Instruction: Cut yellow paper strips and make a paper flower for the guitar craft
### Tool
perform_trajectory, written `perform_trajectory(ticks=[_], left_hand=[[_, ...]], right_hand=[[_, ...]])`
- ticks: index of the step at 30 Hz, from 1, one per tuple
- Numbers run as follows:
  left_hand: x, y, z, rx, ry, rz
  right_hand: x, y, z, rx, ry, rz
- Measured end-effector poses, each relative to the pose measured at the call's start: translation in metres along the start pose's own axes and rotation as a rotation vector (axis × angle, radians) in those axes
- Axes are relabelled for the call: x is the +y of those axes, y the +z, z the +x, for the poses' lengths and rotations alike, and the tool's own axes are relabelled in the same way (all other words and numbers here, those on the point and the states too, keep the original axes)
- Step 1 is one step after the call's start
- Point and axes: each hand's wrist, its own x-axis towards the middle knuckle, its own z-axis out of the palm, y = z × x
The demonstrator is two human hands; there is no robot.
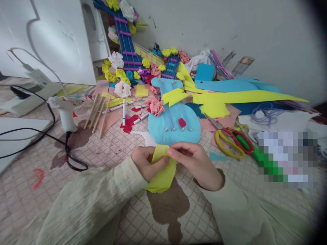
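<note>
Between my two hands is a piece of yellow crepe paper point(163, 177), its lower edge hanging down above the quilted cloth. My left hand point(148, 165) grips it from the left, thumb across its front. At the paper's upper right edge, my right hand point(196, 161) pinches it between thumb and fingers. Just beyond my hands lies a light blue guitar-shaped craft piece point(159, 127) with strings and a small red patch point(182, 122). A strip of yellow paper point(176, 97) rests across its neck, and a pink paper flower point(155, 106) sits at its left.
Scissors point(231, 143) with red and yellow handles lie to the right. A white glue gun point(65, 115) with a black cord point(76, 166) stands at left, near several wooden sticks point(102, 115). Dark blue paper guitars point(126, 44) and paper flowers fill the back, beside long yellow strips point(245, 97).
</note>
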Motion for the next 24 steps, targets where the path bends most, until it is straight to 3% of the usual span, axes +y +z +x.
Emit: perform_trajectory(ticks=[20, 24], left_hand=[[0.0027, -0.002, 0.0018, 0.037, -0.03, -0.013], [0.0056, -0.0043, 0.0003, 0.1, -0.051, -0.026]], right_hand=[[-0.0019, -0.0047, 0.0019, 0.002, -0.076, -0.169], [-0.003, -0.0053, 0.0021, -0.013, -0.079, -0.161]])
